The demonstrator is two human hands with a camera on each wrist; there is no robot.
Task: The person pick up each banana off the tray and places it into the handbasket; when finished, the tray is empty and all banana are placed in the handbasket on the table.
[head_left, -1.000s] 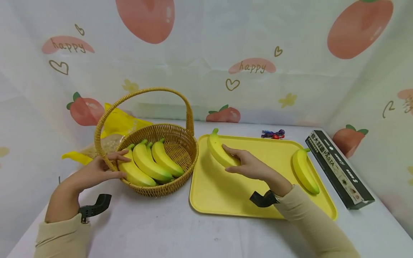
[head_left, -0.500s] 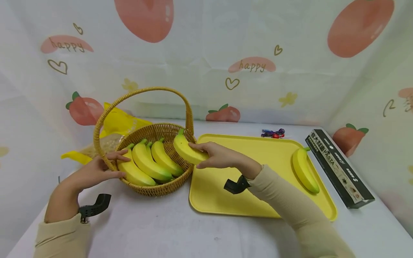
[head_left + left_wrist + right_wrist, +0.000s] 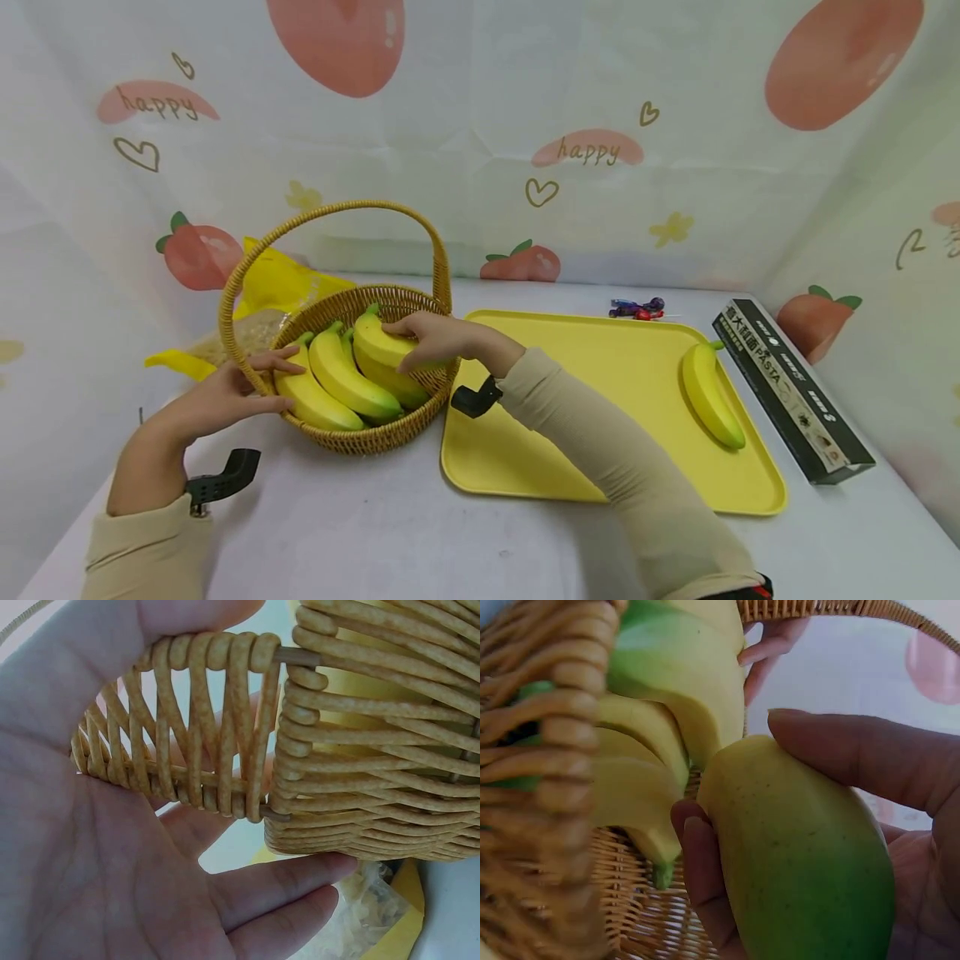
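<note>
In the head view, a wicker basket (image 3: 360, 443) with a tall arched handle stands left of centre. Several yellow bananas with green tips, such as one banana (image 3: 315, 398), lie side by side in it. My left hand (image 3: 225, 398) holds the basket at its left side; the left wrist view shows the handle's woven base (image 3: 202, 727) between thumb and fingers. My right hand (image 3: 442, 340) grips another banana (image 3: 802, 855) between thumb and fingers, over the basket's right half, just above the other bananas. Whether it touches them I cannot tell.
A yellow tray (image 3: 510, 450) lies to the right, with one banana (image 3: 711, 396) on its right side. Beyond it are a dark pasta box (image 3: 795, 396) and some wrapped candies (image 3: 637, 310). Behind the basket sits a yellow bag (image 3: 288, 283).
My right hand has carried its banana leftward from above the tray to over the basket, now lower among the other bananas. My left hand has stayed on the basket.
</note>
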